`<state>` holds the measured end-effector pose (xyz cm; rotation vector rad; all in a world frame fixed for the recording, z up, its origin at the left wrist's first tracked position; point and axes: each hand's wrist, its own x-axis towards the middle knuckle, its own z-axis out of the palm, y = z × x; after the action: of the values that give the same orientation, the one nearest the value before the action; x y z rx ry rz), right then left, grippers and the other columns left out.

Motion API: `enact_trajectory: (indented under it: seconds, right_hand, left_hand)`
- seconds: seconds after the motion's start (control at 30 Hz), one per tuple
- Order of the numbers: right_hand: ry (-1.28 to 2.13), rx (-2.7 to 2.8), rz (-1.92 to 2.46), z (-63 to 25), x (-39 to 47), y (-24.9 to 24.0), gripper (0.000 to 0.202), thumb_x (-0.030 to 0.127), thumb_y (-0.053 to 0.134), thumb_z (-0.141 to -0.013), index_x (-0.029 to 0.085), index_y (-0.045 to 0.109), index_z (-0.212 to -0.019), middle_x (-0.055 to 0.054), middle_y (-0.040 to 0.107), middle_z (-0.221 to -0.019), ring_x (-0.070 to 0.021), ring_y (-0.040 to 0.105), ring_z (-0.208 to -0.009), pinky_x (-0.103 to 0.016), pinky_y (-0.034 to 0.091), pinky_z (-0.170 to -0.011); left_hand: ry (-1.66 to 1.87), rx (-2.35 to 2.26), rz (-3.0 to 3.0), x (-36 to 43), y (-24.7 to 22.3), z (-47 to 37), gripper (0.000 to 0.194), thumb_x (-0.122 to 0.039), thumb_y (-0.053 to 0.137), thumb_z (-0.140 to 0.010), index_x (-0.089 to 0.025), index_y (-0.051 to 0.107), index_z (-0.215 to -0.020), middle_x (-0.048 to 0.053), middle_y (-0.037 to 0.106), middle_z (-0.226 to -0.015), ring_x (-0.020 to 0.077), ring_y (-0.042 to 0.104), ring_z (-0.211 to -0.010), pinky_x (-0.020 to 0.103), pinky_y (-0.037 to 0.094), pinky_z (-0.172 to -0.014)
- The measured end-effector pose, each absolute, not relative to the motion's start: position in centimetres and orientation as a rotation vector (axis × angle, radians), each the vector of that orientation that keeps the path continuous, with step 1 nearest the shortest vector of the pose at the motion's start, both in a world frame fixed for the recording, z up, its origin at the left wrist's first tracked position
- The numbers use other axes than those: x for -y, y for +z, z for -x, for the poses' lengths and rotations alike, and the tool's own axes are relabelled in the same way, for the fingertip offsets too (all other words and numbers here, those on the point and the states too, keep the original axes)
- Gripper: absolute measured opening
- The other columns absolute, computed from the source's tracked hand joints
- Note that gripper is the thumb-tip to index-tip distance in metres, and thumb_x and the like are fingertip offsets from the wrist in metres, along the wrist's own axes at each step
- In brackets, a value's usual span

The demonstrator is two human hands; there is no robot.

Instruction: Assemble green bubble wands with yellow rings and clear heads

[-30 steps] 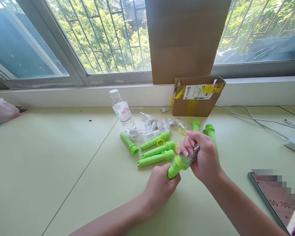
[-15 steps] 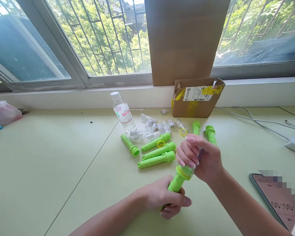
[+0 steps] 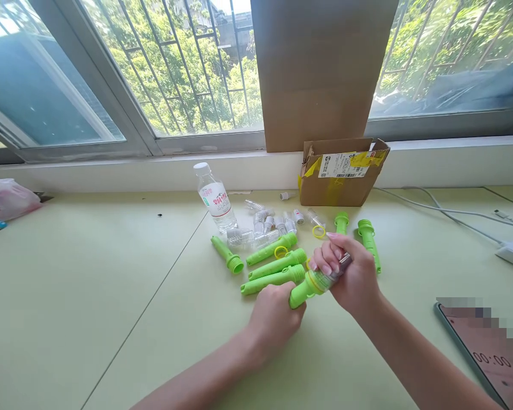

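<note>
My left hand [image 3: 277, 314] is closed around a green plastic handle [image 3: 300, 292], whose lower part is hidden in the palm. A clear ribbed tube [image 3: 341, 267] sits on the handle's upper end, with a yellow ring at the joint. My right hand [image 3: 354, 274] wraps its fingers round that clear tube. Just beyond my left hand lie several loose green handles [image 3: 273, 280] with threaded ends. Two more green handles, one [image 3: 369, 245] on the right and one partly hidden, are behind my right hand. Loose yellow rings [image 3: 318, 232] lie among the parts.
Several clear tubes [image 3: 239, 236] lie in a pile beside an upright water bottle [image 3: 216, 199]. Against the wall stands an open cardboard box [image 3: 342, 179]. A phone [image 3: 479, 347] is at right, a white cable [image 3: 448, 210] behind it. A pink plastic bag [image 3: 12, 196] is far left.
The green handle with its clear tube has tilted flatter. My left hand has turned over and moved up and left, its back now facing the camera. My right hand keeps its hold.
</note>
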<state>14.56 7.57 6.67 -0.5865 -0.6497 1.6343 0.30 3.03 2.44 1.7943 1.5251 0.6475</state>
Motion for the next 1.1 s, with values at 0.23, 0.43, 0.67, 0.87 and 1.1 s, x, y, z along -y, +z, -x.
enact_trajectory:
  seconds: [0.23,0.43,0.67,0.87,1.1]
  right_hand:
    - [1.881,0.932,0.293,-14.8,-5.6,9.1,0.037,0.022,0.054,-0.079,0.020,0.040,-0.045,0.006,0.035,-0.035,-0.0092,0.037,-0.032,-0.026,0.039,-0.042]
    - [2.095,0.948,0.158,-14.5,-5.0,9.4,0.038,0.022,0.052,-0.081,0.021,0.035,-0.046,0.008,0.034,-0.035,-0.0078,0.035,-0.030,-0.024,0.039,-0.039]
    - [1.947,0.929,0.328,-14.9,-6.4,8.4,0.043,0.022,0.055,-0.078,0.021,0.036,-0.040,0.007,0.033,-0.031,-0.0080,0.033,-0.029,-0.025,0.038,-0.039]
    - [1.704,0.883,0.494,-14.2,-6.0,8.5,0.040,0.020,0.057,-0.078,0.021,0.038,-0.042,0.006,0.037,-0.032,-0.0092,0.036,-0.030,-0.027,0.040,-0.043]
    - [1.532,0.966,0.572,-13.4,-4.7,8.9,0.040,0.021,0.057,-0.082,0.020,0.042,-0.045,0.005,0.042,-0.036,-0.0102,0.041,-0.034,-0.027,0.038,-0.044]
  left_hand:
    - [0.202,-0.598,-1.062,-1.8,2.9,0.7,0.035,-0.045,0.067,-0.069,-0.017,0.051,-0.056,-0.003,0.048,-0.044,0.0106,0.044,-0.037,0.024,0.032,-0.039]
    - [0.067,-0.407,-0.899,-0.8,3.3,-0.1,0.048,-0.045,0.071,-0.068,-0.018,0.041,-0.042,-0.005,0.035,-0.035,0.0054,0.028,-0.030,0.023,0.016,-0.031]
    - [0.286,-0.931,-0.989,-1.0,2.9,-1.0,0.025,-0.017,0.054,-0.069,-0.021,0.034,-0.054,-0.009,0.033,-0.039,0.0058,0.027,-0.033,0.022,0.020,-0.034]
    - [0.632,-1.250,-1.412,-1.7,1.7,-1.3,0.029,-0.015,0.051,-0.070,-0.020,0.026,-0.054,-0.006,0.025,-0.049,0.0065,0.020,-0.047,0.024,0.017,-0.042]
    - [0.613,-1.058,-1.514,-2.7,2.6,0.2,0.031,-0.018,0.053,-0.074,-0.019,0.029,-0.054,-0.005,0.027,-0.052,0.0068,0.024,-0.049,0.024,0.020,-0.046]
